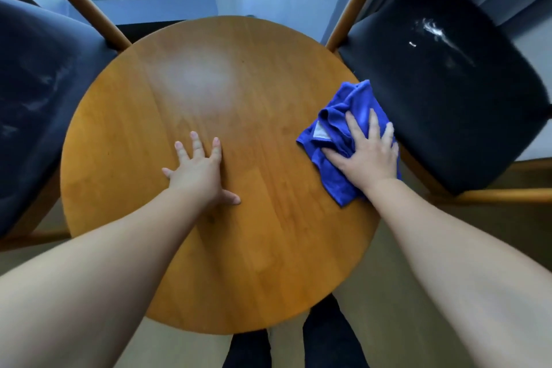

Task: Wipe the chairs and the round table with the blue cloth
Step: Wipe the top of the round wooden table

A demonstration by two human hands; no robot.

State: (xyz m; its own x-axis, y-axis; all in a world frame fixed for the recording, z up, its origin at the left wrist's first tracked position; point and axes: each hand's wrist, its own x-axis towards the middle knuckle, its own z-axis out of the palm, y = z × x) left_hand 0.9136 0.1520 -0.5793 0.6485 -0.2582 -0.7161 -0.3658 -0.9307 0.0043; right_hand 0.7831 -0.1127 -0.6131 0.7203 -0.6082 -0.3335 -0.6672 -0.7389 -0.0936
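Blue cloth (pixel 343 140) under flat, spread right hand (pixel 369 155) at round table (pixel 239 248) edge, left hand (pixel 198 172) splayed on wood

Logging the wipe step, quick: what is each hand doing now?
Left hand: open, flat on the table.
Right hand: open, pressing the cloth down.

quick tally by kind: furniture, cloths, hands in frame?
Round wooden table: 1
Dark-cushioned chairs: 2, left and right
Blue cloth: 1
Hands: 2, left hand flat on the table, right hand pressing the cloth
Total: 6
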